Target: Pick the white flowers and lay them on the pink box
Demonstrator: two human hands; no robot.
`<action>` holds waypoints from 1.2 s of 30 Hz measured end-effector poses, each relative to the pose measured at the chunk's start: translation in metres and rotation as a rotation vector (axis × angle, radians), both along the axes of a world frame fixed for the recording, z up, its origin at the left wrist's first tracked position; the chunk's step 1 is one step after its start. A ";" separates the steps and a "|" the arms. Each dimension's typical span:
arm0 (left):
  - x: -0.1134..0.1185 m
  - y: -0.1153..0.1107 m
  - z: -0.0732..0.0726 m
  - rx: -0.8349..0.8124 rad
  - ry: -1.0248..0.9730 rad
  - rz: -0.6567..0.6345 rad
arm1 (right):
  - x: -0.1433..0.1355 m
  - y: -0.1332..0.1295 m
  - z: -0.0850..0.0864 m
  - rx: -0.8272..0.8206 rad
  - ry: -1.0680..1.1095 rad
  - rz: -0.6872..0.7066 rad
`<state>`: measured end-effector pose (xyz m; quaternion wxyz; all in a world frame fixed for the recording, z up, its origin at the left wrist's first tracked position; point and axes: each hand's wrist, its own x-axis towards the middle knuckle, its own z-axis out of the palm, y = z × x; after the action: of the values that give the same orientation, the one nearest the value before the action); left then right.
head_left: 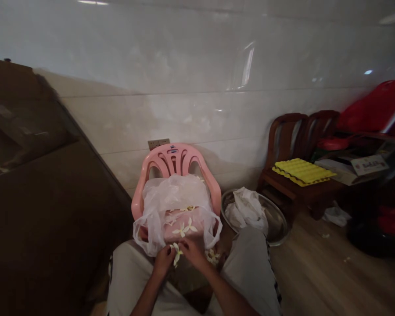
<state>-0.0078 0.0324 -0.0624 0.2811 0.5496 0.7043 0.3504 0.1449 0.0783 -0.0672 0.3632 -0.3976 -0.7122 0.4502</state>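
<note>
Between my knees, my left hand (165, 259) and my right hand (191, 251) are close together with fingers pinched. A pale yellow-white flower (177, 254) with narrow petals is between their fingertips. Just beyond my hands, more such flowers (183, 229) lie on the seat of a pink plastic chair (138, 195). A translucent white plastic bag (171, 191) rests on that seat with its handles spread to both sides, some flowers showing at its opening. Below my right wrist is a small pile of flowers (212, 256), partly hidden.
A metal basin (279, 215) with a white cloth or bag (246, 206) stands right of the pink chair. Further right, a yellow egg tray (301, 171) and an open carton (352, 169) lie on wooden chairs (285, 131). A large brown panel (52, 210) borders the left.
</note>
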 end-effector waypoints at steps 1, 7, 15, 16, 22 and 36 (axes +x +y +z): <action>-0.001 0.000 0.001 -0.003 -0.006 0.006 | -0.002 -0.005 0.002 0.028 -0.019 0.049; -0.001 -0.001 0.002 -0.017 -0.045 -0.002 | -0.001 -0.010 0.005 0.083 -0.125 0.076; 0.001 0.000 -0.004 -0.020 -0.098 -0.079 | -0.001 0.000 -0.002 0.009 -0.085 0.044; 0.001 0.001 -0.004 -0.015 -0.097 -0.090 | -0.001 0.000 -0.003 -0.004 -0.080 0.043; -0.001 0.000 -0.006 -0.004 -0.085 -0.115 | -0.001 0.003 -0.008 -0.099 -0.030 0.057; 0.003 -0.002 -0.002 -0.048 -0.094 -0.139 | -0.001 0.001 -0.008 -0.153 -0.070 0.028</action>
<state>-0.0051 0.0300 -0.0640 0.3506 0.5731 0.6589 0.3384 0.1443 0.0795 -0.0754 0.3002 -0.4300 -0.6934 0.4942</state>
